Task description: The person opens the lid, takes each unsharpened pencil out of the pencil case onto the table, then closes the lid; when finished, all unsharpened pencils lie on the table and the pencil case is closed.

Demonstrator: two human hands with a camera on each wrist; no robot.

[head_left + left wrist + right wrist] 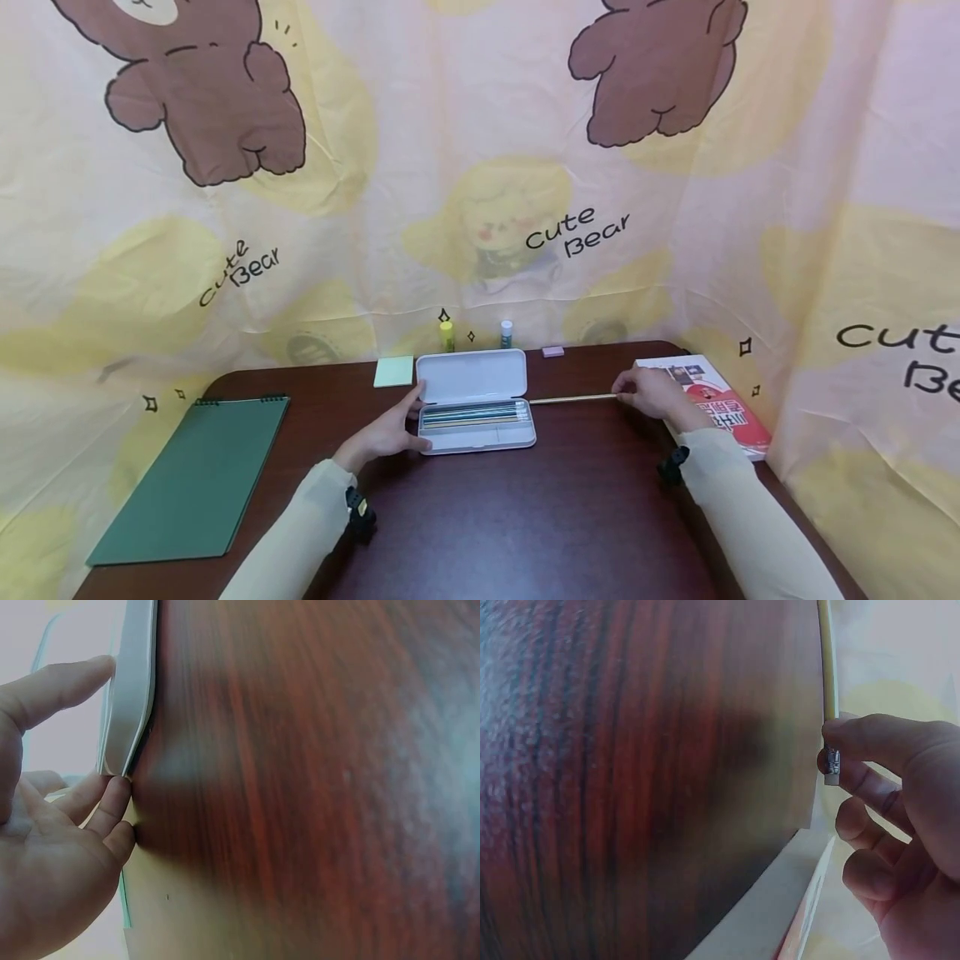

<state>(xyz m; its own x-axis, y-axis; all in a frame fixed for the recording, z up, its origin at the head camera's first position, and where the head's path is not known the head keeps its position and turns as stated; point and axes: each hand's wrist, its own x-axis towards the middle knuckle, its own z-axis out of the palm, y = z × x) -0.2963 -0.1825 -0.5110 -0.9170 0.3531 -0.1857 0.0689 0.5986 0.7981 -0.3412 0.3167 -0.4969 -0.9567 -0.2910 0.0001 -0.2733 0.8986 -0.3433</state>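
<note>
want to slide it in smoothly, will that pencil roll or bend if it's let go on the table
The pencil looks thin, straight and stiff, so bending seems unlikely. It probably rolls easily on the smooth table. The right hand pinches only its end, so it seems light.

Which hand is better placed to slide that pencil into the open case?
The right hand. Its fingers already pinch the pencil at its far end, with the tip pointing at the open pencil case. The left hand rests against the case's left side, probably steadying it.
</note>
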